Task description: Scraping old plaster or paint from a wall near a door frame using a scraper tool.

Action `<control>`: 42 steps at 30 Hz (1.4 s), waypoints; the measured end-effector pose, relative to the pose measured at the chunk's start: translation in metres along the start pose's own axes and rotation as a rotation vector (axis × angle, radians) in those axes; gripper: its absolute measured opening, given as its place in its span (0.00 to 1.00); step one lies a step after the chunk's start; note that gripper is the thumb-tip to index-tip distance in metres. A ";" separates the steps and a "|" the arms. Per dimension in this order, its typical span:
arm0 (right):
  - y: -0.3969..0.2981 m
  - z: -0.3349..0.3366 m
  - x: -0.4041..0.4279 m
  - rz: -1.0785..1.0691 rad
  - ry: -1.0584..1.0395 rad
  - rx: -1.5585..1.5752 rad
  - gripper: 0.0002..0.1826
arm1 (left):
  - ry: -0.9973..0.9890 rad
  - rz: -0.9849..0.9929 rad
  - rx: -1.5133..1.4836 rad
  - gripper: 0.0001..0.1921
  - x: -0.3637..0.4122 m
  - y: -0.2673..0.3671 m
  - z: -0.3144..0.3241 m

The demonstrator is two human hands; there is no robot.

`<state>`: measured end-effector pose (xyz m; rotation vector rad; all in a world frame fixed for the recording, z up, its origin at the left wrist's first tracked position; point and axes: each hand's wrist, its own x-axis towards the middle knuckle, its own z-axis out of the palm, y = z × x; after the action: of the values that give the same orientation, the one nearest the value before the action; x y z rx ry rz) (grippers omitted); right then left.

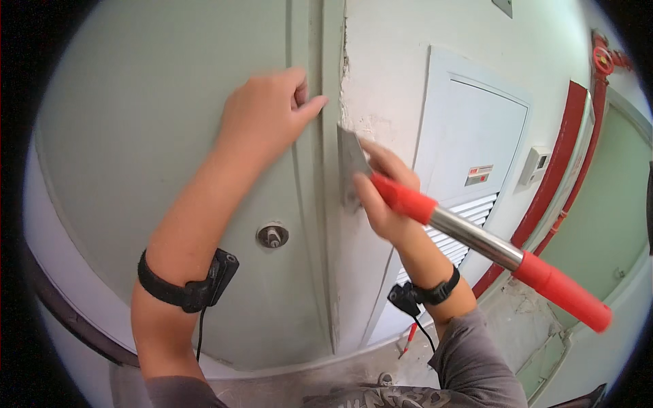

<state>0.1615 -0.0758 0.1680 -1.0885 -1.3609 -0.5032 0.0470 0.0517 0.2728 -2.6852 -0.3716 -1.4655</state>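
Observation:
My right hand (390, 188) grips a long-handled scraper (474, 237) just behind its wide steel blade (352, 158). Two red grips and a bare metal tube make up its handle, which slants down to the right. The blade stands at the wall corner beside the door frame (331, 66); whether it touches is hard to tell. Rough, chipped plaster (345, 97) runs up that joint above it. My left hand (270, 107), slightly blurred, is in front of the grey-green door (168, 102) with fingers curled and thumb apart, near the frame. Nothing shows in it.
A round lock (273, 235) sits in the door. On the right wall are a white louvred panel (474, 122), a small control box (535, 164) and red pipework (597, 117). Another red-handled tool (409, 336) is low by the wall. Cables hang from both black wrist straps.

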 end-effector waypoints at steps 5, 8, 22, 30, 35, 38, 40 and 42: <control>0.017 -0.018 -0.053 0.025 -0.049 -0.033 0.23 | 0.153 0.070 0.044 0.12 -0.002 -0.001 0.027; 0.016 -0.042 -0.089 0.091 -0.133 -0.011 0.24 | 0.199 0.026 0.072 0.12 -0.004 0.015 0.035; 0.043 -0.147 -0.145 0.181 -0.346 0.046 0.26 | 0.336 -0.112 0.093 0.06 -0.011 0.061 0.006; 0.095 -0.163 -0.169 0.123 -0.242 0.188 0.24 | 0.189 -0.219 0.483 0.10 -0.004 0.090 0.002; 0.117 -0.176 -0.186 0.143 -0.259 0.275 0.24 | 0.082 -0.368 0.538 0.11 0.008 0.095 -0.006; 0.123 -0.185 -0.193 0.181 -0.273 0.310 0.25 | 0.022 -0.468 0.499 0.10 0.014 0.104 -0.004; 0.124 -0.190 -0.195 0.194 -0.271 0.326 0.25 | 0.015 -0.483 0.452 0.09 0.017 0.095 -0.008; 0.123 -0.196 -0.195 0.238 -0.306 0.327 0.25 | 0.010 -0.493 0.400 0.08 0.014 0.090 -0.007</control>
<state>0.3255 -0.2404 -0.0259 -1.0631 -1.4900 0.0649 0.0701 -0.0336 0.2941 -2.3557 -1.2490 -1.3111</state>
